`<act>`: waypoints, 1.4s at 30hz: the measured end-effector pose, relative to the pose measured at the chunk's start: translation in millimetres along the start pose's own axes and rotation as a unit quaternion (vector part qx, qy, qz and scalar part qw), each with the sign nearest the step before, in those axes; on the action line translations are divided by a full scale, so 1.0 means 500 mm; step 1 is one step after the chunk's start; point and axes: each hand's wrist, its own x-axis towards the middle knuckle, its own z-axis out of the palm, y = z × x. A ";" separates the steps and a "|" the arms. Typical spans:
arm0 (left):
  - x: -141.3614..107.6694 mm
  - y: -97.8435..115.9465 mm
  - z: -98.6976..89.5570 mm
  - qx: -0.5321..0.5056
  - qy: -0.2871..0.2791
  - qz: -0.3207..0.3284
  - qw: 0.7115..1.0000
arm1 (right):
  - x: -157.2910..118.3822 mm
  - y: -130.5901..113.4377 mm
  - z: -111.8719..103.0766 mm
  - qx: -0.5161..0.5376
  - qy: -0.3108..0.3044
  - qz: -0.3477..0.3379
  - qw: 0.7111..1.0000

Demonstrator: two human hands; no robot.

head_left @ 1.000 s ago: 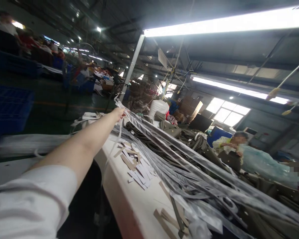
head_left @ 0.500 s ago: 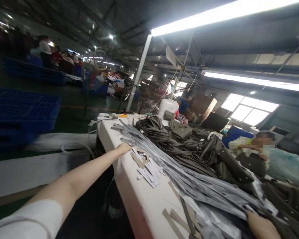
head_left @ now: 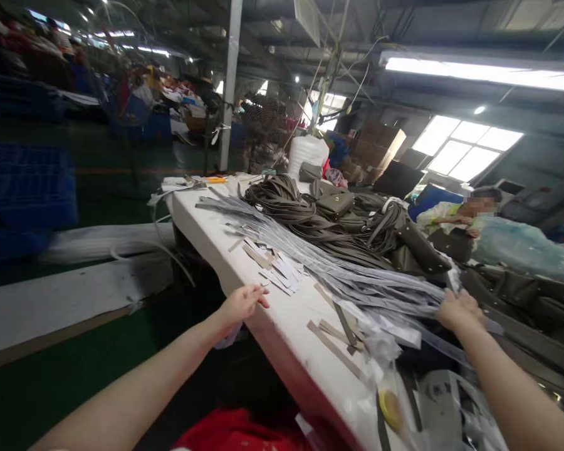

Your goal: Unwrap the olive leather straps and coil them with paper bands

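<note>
My left hand (head_left: pixel 244 305) hovers at the near edge of the white-covered table (head_left: pixel 244 250), with its fingers loosely extended and nothing visible in them. Close by lies a scatter of white paper strips (head_left: pixel 282 274) and brown strips. At the right, my right hand (head_left: pixel 460 310) is closed around the end of a long bundle of straps in clear plastic sleeves (head_left: pixel 357 282), which stretches diagonally across the table. Beyond the bundle are coils of dark olive straps (head_left: pixel 286 203) and olive bag pieces (head_left: pixel 336 203).
A roll of yellow tape (head_left: pixel 390 410) and a grey device (head_left: pixel 444 401) under plastic sit near the right front. A person (head_left: pixel 451 216) is at the far right side. Blue pallets (head_left: pixel 28 181) stand on the left floor, and a metal post (head_left: pixel 230 88) rises behind the table.
My left hand has come back toward me from the paper strips to the table edge. My right hand now appears farther up in view, still at the bundle's end. The view has tilted down.
</note>
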 end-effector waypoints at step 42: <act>-0.120 -0.046 0.162 0.043 -0.384 -0.017 0.922 | -0.480 -0.003 0.130 -0.015 0.021 0.067 0.997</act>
